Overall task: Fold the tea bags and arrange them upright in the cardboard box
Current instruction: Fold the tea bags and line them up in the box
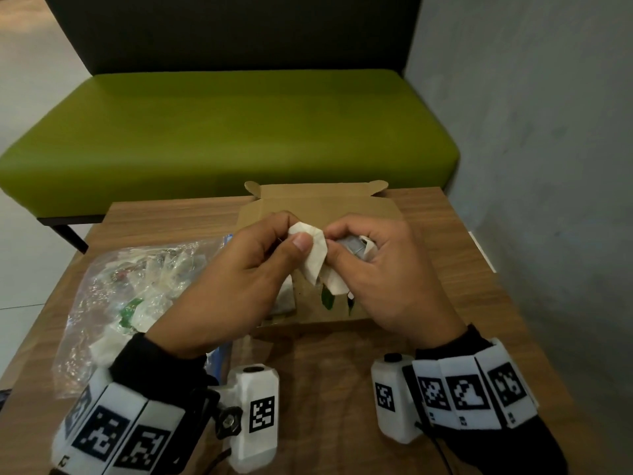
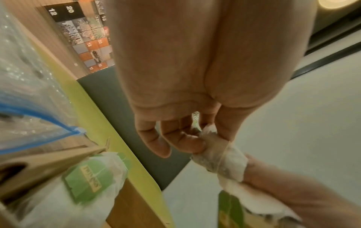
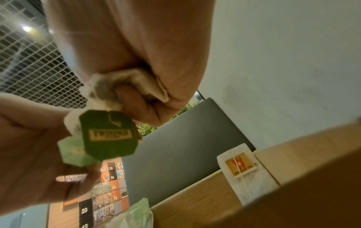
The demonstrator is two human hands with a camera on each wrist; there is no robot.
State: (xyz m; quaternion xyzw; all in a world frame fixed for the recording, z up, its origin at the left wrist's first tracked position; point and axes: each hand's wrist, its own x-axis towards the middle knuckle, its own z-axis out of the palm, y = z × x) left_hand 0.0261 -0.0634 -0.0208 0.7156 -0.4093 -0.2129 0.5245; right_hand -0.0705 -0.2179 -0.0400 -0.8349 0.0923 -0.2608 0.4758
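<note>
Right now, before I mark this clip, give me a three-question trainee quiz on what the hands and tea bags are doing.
1. True or false: both hands grip one white tea bag above the cardboard box.
2. The plastic bag of tea bags lies nearer which hand: A left hand, B right hand?
3. What colour is the dangling paper tag?

Key: 1 true; 2 A; 3 green.

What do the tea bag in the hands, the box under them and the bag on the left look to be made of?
Tea bag: thin white filter paper, matte, creased, probably; its green tag looks like printed card.
Box: plain brown cardboard, dull, with cut flaps.
Plastic bag: clear glossy film, crinkled, with glints and a blue strip.
</note>
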